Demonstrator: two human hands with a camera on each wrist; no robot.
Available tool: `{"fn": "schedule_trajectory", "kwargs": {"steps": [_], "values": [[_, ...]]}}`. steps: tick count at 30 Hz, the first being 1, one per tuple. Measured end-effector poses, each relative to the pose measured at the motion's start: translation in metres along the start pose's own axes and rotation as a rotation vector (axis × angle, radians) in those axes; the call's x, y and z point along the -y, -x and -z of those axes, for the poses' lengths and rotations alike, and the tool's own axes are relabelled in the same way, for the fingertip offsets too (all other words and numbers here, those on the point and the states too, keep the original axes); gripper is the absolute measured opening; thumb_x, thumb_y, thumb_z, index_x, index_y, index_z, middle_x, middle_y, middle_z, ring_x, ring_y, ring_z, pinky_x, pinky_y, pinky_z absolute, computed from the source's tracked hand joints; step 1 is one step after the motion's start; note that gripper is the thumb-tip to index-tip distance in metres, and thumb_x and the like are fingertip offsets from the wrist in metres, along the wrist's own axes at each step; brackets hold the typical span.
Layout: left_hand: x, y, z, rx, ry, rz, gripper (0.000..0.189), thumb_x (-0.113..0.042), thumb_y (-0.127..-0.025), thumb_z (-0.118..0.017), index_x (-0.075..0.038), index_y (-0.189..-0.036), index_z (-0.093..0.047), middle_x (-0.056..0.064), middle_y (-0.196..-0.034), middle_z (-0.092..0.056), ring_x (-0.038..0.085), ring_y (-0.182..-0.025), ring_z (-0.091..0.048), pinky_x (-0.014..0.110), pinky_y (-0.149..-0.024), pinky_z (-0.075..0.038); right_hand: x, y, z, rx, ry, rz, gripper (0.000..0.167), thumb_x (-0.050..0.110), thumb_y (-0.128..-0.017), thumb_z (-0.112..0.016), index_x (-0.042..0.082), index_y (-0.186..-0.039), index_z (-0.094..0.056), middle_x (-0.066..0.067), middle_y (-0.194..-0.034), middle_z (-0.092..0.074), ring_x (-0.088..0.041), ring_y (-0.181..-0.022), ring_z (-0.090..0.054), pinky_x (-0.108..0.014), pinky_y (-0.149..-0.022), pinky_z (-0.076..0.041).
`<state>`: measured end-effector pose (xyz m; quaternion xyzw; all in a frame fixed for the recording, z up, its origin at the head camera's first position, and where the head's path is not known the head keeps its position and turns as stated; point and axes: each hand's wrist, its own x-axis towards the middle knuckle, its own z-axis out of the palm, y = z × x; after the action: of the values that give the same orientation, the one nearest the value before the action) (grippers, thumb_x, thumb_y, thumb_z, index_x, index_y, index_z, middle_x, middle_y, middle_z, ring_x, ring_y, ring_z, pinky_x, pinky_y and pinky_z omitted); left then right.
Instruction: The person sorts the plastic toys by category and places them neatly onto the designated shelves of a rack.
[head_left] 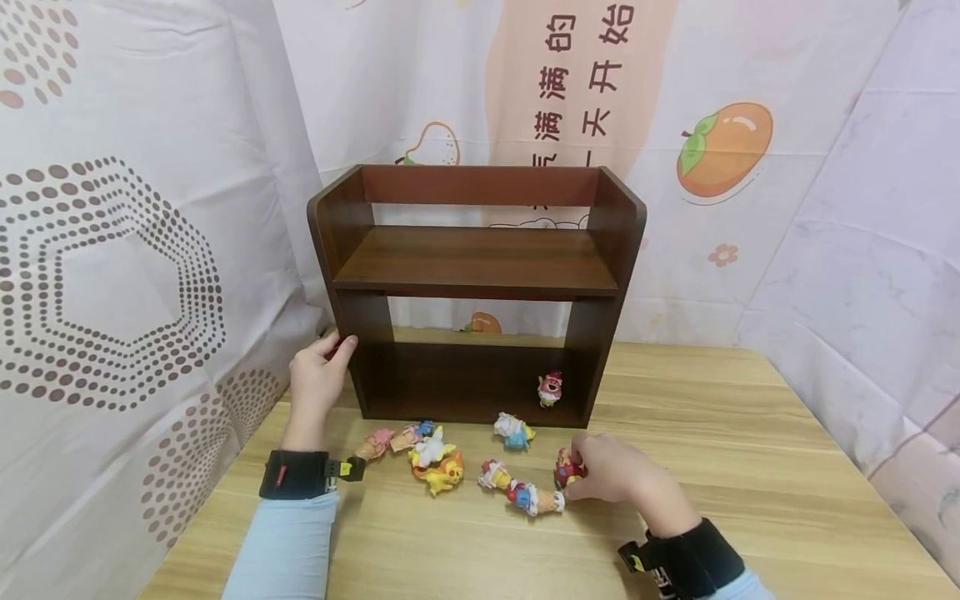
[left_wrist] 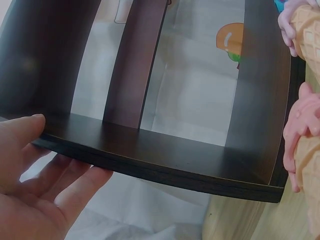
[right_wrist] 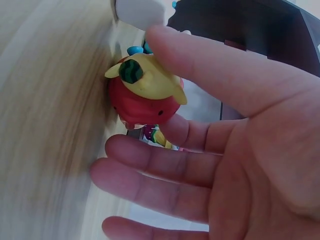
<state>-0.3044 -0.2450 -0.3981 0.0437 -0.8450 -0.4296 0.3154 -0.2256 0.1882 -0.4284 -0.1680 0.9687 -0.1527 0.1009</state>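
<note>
A dark brown two-tier wooden shelf [head_left: 472, 262] stands upright on the table. My left hand [head_left: 318, 375] grips the front edge of its left side panel, thumb inside and fingers outside, as the left wrist view also shows. At the right, my right hand [head_left: 611, 468] has its thumb and index finger around a small red and yellow figurine [right_wrist: 145, 95], pinching it, while the other fingers are spread. A red figurine [head_left: 550, 388] stands on the lower shelf near its right end. Next to the right hand lies an ice-cream-cone figurine [head_left: 536, 499].
In front of the shelf lie more toys: a pink cone [head_left: 374, 444], a purple-and-blue cone [head_left: 412, 435], a white figure [head_left: 431, 450], an orange-yellow figure [head_left: 441, 475], a blue-white figure [head_left: 513, 431] and a small cone [head_left: 495, 475]. Printed cloth hangs behind the wooden table [head_left: 720, 442].
</note>
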Motion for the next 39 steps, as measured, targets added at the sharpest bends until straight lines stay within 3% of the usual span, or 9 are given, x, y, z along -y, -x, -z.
{"fn": "schedule_trajectory", "kwargs": {"steps": [6, 12, 15, 26, 33, 39], "values": [[-0.001, 0.000, 0.000, -0.003, 0.003, -0.006, 0.038, -0.033, -0.098, -0.069, -0.005, -0.125, -0.072, 0.017, -0.095, -0.076, 0.021, -0.072, -0.067, 0.013, -0.062, -0.044, 0.000, -0.002, -0.003, -0.016, 0.007, 0.000, 0.040, 0.028, -0.074, -0.090, 0.014, -0.081, -0.053, -0.001, -0.071, -0.050, -0.017, -0.065, -0.047, -0.035, -0.060, -0.036], [-0.001, 0.000, 0.001, 0.006, 0.013, 0.000, 0.040, -0.034, -0.099, -0.068, -0.006, -0.126, -0.072, 0.017, -0.091, -0.076, 0.005, -0.061, -0.062, 0.013, -0.057, -0.045, -0.001, -0.003, -0.005, -0.045, 0.008, 0.022, 0.037, 0.026, -0.073, -0.089, 0.015, -0.079, -0.054, 0.002, -0.070, -0.051, -0.016, -0.065, -0.046, -0.035, -0.061, -0.037], [-0.001, 0.000, 0.002, 0.010, 0.016, 0.005, 0.040, -0.034, -0.099, -0.068, -0.006, -0.127, -0.071, 0.017, -0.092, -0.076, 0.003, -0.060, -0.061, 0.013, -0.057, -0.045, -0.002, -0.003, -0.005, -0.061, 0.012, 0.039, 0.036, 0.024, -0.072, -0.088, 0.015, -0.079, -0.054, 0.003, -0.070, -0.050, -0.016, -0.066, -0.047, -0.035, -0.061, -0.038], [0.001, 0.000, 0.001, 0.012, 0.009, -0.007, 0.041, -0.035, -0.099, -0.068, -0.005, -0.128, -0.070, 0.017, -0.100, -0.076, 0.021, -0.073, -0.070, 0.015, -0.062, -0.047, -0.006, -0.004, -0.005, -0.071, 0.008, 0.061, 0.027, 0.011, -0.070, -0.080, 0.015, -0.082, -0.056, 0.003, -0.070, -0.051, -0.016, -0.064, -0.047, -0.035, -0.059, -0.038], [0.000, 0.000, 0.001, 0.013, 0.010, 0.001, 0.042, -0.035, -0.099, -0.067, -0.005, -0.129, -0.069, 0.018, -0.106, -0.074, 0.030, -0.085, -0.072, 0.042, -0.079, -0.055, -0.009, -0.006, -0.005, -0.090, -0.024, 0.060, 0.027, 0.008, -0.072, -0.076, 0.016, -0.090, -0.058, 0.004, -0.072, -0.052, -0.015, -0.064, -0.047, -0.034, -0.059, -0.039], [0.000, 0.000, 0.001, 0.017, 0.027, 0.007, 0.043, -0.034, -0.099, -0.068, -0.003, -0.129, -0.068, 0.020, -0.112, -0.072, 0.033, -0.094, -0.070, 0.048, -0.085, -0.054, -0.012, -0.006, -0.003, -0.110, -0.080, 0.051, 0.028, 0.011, -0.078, -0.078, 0.012, -0.100, -0.062, 0.003, -0.069, -0.053, -0.013, -0.062, -0.048, -0.033, -0.057, -0.041]]}}
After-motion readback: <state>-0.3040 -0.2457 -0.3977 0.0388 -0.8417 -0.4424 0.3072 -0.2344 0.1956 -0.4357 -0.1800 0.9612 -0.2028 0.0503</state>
